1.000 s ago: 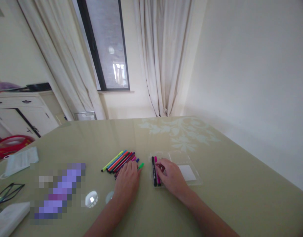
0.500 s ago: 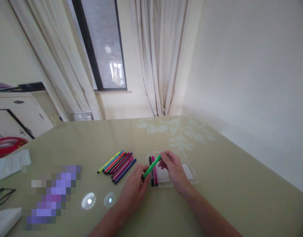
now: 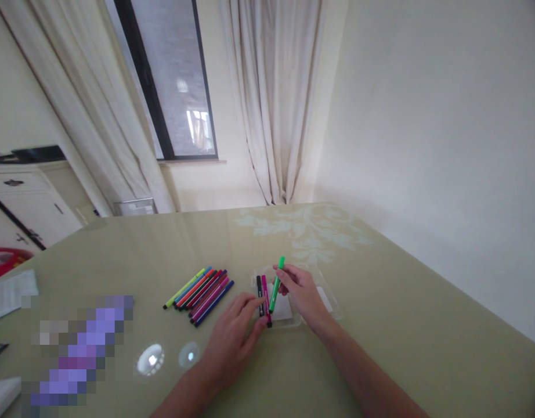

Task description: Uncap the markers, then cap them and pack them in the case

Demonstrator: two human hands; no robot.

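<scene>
My right hand (image 3: 301,291) pinches a green felt-tip pen (image 3: 275,295) by its upper part, tilted over a clear plastic case (image 3: 336,306). Inside the case, a black felt-tip pen (image 3: 259,287) and a magenta felt-tip pen (image 3: 264,287) lie side by side at its left end. My left hand (image 3: 235,328) is at that end, index finger and thumb apart, fingertips over or against the lower parts of those two pens. A row of several coloured felt-tip pens (image 3: 202,293) lies on the table left of my hands.
A pixelated purple object (image 3: 87,348) lies on the table (image 3: 141,255) at the left, near a pale cloth-like item (image 3: 13,293). A wall (image 3: 445,174) runs along the right side. Curtains (image 3: 276,104) hang behind the table's far edge.
My left hand has let go of the green pen's lower end. The right hand now holds it alone, turned more upright beside the magenta pen. The view has shifted slightly right.
</scene>
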